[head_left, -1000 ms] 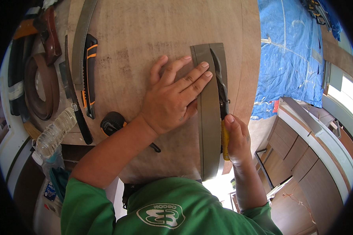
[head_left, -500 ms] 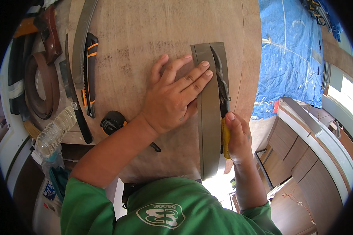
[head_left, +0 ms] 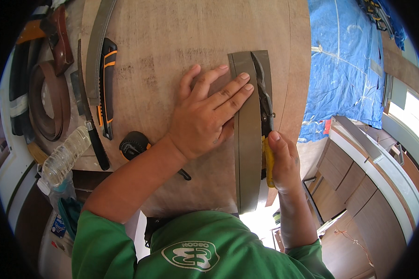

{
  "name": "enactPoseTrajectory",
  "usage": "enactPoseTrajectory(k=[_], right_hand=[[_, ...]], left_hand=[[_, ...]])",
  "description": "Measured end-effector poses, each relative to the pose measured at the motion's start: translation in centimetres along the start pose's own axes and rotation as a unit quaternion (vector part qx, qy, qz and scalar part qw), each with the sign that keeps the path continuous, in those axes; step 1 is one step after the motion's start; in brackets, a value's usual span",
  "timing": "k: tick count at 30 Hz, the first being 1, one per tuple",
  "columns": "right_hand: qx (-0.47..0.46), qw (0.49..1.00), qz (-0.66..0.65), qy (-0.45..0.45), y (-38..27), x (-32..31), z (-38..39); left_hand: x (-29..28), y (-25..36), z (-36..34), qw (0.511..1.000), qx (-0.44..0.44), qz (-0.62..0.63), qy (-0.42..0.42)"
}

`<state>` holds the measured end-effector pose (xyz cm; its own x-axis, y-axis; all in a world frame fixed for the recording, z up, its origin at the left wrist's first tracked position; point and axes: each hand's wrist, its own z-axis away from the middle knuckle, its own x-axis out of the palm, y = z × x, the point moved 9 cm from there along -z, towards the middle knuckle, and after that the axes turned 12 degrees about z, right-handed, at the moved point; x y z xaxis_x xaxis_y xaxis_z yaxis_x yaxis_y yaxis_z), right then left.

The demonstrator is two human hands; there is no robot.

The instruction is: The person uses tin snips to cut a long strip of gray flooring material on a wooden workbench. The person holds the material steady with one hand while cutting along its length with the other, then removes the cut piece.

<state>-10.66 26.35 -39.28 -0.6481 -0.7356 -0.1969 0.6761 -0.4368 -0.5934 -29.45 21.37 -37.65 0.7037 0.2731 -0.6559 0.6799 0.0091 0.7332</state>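
A grey-brown flat strip (head_left: pixel 248 153) lies lengthwise on the wooden board, running from the board's near edge toward its middle. My left hand (head_left: pixel 207 111) rests on it with fingers spread, the fingertips pressing on its surface; the thumb is partly tucked underneath from sight. My right hand (head_left: pixel 284 162) is closed round the yellow handle of a pair of tin snips (head_left: pixel 264 100). Their dark blades lie along the strip's right part, tips toward its far end, where a narrow right-hand piece stands apart from the wider left part. The lower handle is mostly hidden by the strip and hand.
Left of my hands lie a tape measure (head_left: pixel 135 145), a utility knife (head_left: pixel 108 88), a black-handled saw (head_left: pixel 95 144) and a long grey strip (head_left: pixel 95 60). Farther left are a coiled brown band (head_left: pixel 44 102) and a plastic bottle (head_left: pixel 66 156). A blue tarp (head_left: pixel 344 60) spreads at the right.
The snips and my right hand have shifted slightly to the right, and the strip's far end has moved a little with them. My left hand stays in place.
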Motion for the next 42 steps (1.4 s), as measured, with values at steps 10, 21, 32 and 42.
enactPoseTrajectory(k=[10, 21, 32, 42], right_hand=[[0.006, 1.0, -0.011, 0.003, -0.2, 0.1, -0.3], [-0.011, 1.0, -0.002, 0.024, 0.2, 0.2, -1.0], [-0.063, 0.983, -0.174, -0.013, 2.0, 0.2, -1.5], [-0.117, 0.975, -0.168, 0.082, -3.6, -1.3, -5.1]], left_hand=[[-0.1, -0.1, 0.1, 1.0, 0.0, 0.011, 0.008], [-0.1, 0.1, 0.1, 1.0, 0.015, -0.001, 0.001], [-0.5, 0.1, 0.2, 0.999, -0.006, -0.026, 0.018], [-3.9, -3.2, -10.7, 0.961, -0.007, -0.272, 0.055]])
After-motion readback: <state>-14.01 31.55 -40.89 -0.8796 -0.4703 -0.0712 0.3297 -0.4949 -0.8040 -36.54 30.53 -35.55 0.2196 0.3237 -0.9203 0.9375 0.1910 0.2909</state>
